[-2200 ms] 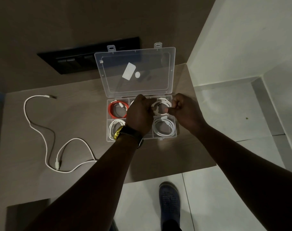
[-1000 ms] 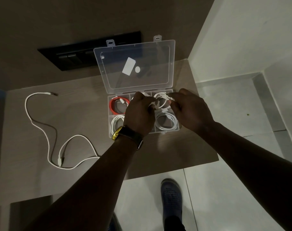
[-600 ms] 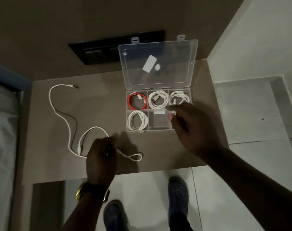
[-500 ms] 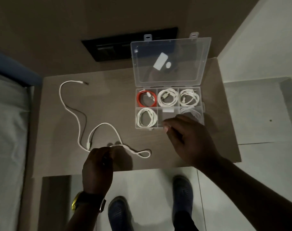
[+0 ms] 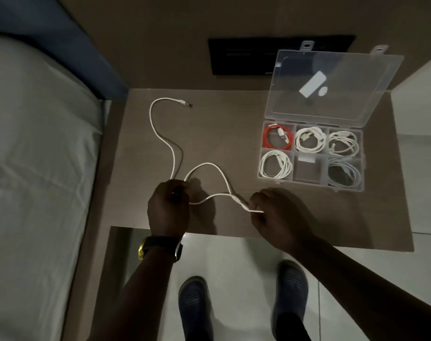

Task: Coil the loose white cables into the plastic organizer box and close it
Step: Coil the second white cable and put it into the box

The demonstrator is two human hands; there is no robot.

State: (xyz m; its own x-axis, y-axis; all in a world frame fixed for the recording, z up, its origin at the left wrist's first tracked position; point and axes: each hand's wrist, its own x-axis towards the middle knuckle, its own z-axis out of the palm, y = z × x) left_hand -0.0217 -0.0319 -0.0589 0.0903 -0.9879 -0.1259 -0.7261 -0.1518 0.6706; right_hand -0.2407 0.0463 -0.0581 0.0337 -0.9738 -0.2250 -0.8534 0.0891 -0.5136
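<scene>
A loose white cable [image 5: 171, 148] snakes across the wooden bedside table [image 5: 214, 124]. Its far plug lies near the table's back. My left hand [image 5: 167, 205] pinches the cable where it loops near the front edge. My right hand [image 5: 281, 215] grips the cable's near end, with the plug poking out between the fingers. The clear plastic organizer box [image 5: 363, 166] stands open at the right, lid [image 5: 332, 87] tilted up. Its compartments hold a red coil [image 5: 278, 139] and several white coils. The front middle compartment [image 5: 307, 171] holds no cable.
A bed with a pale sheet [image 5: 37, 168] lies to the left of the table. A black switch panel [image 5: 246, 55] is on the wall behind the box. My shoes [image 5: 193, 299] stand on the tiled floor below the table's front edge.
Both hands left the box and came to the loose cable. My left hand took it first, then my right hand moved over and gripped its near end. The view shifted left.
</scene>
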